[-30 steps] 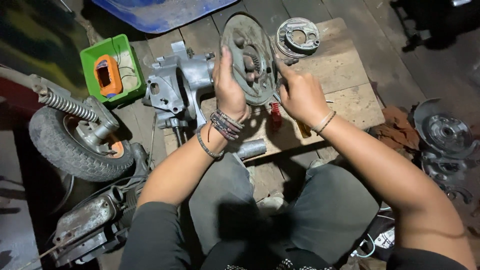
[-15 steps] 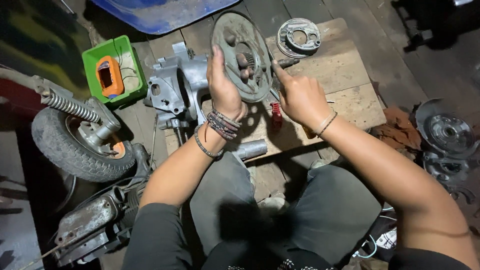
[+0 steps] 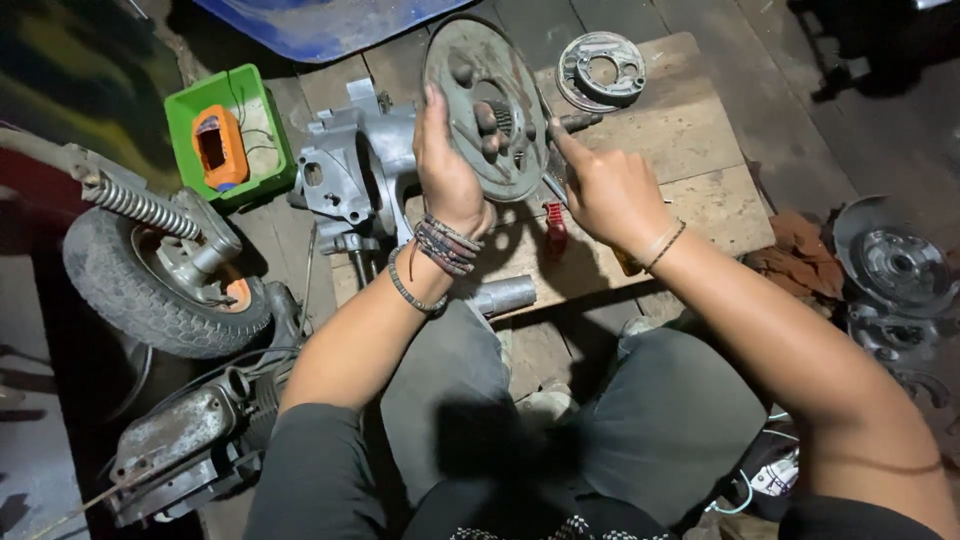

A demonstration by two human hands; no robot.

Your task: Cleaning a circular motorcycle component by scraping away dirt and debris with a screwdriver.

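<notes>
The person's left hand (image 3: 450,170) is curled around the left rim of a round grey metal plate (image 3: 487,105), thumb on its face and fingers behind, holding it upright and tilted over the far part of a wooden board (image 3: 690,150). The right hand (image 3: 605,195) grips the plate's right edge, fingers closed behind it and the forefinger stretched up along the rim. The plate has a toothed hole at its centre and a few studs on its face.

Just left of the plate, partly behind it, lies a grey engine casing (image 3: 350,175). Farther left sits a green plastic tray (image 3: 205,105) holding an orange part (image 3: 218,150). A small wheel with tyre (image 3: 165,285) and a coil spring (image 3: 140,205) lie at the left, well apart from the hands. On the board's far edge rests a smaller round metal disc (image 3: 602,70). A red clip (image 3: 555,228) lies on the board beneath the hands. More discs (image 3: 900,265) lie at the right.
</notes>
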